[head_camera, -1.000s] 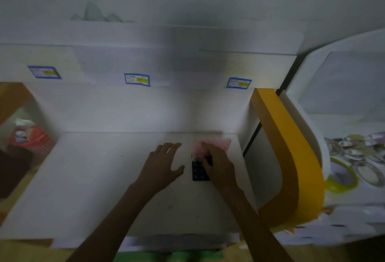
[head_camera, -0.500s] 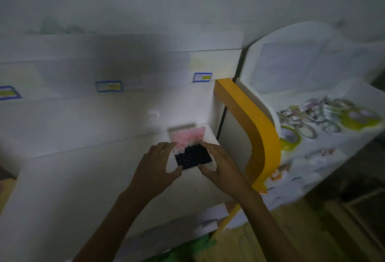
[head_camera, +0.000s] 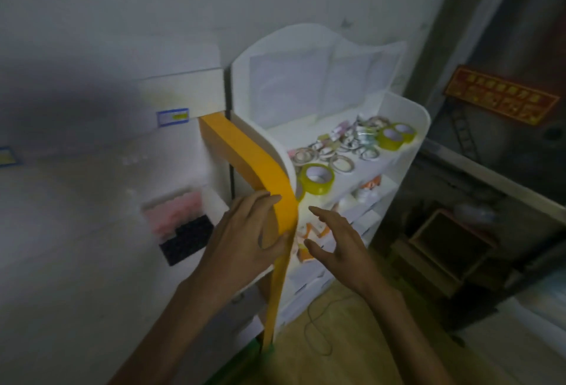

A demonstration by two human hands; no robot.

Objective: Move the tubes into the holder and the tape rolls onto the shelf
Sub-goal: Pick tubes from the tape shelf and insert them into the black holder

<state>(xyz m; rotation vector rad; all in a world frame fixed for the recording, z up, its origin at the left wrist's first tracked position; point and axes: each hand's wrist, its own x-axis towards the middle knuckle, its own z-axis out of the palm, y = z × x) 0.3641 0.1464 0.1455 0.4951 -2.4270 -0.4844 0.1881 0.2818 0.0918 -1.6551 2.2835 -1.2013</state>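
Observation:
A black holder (head_camera: 186, 244) with a grid of holes lies on the white table (head_camera: 76, 231), with a blurred pink pack (head_camera: 176, 216) just behind it. Several tape rolls lie on the white shelf unit's top tier (head_camera: 395, 167): a yellow-green roll (head_camera: 317, 179) near the front, two more yellow-green rolls (head_camera: 395, 136) at the back right, and thin pale rolls (head_camera: 340, 152) between. My left hand (head_camera: 245, 237) hovers with relaxed fingers in front of the orange side panel (head_camera: 260, 170). My right hand (head_camera: 337, 240) is spread open before the shelf's lower tier. Both hold nothing.
Blue-bordered labels (head_camera: 173, 116) mark the white shelf edge behind the table. Lower shelf tiers hold white and orange packets (head_camera: 364, 191). A wooden crate (head_camera: 450, 240) stands on the floor to the right, below a red sign (head_camera: 499, 98). A thin cord (head_camera: 318, 323) lies on the wooden floor.
Both hands let go of the black holder and moved right toward the shelf unit. The view swung right, bringing the tape rolls and shelf to the centre.

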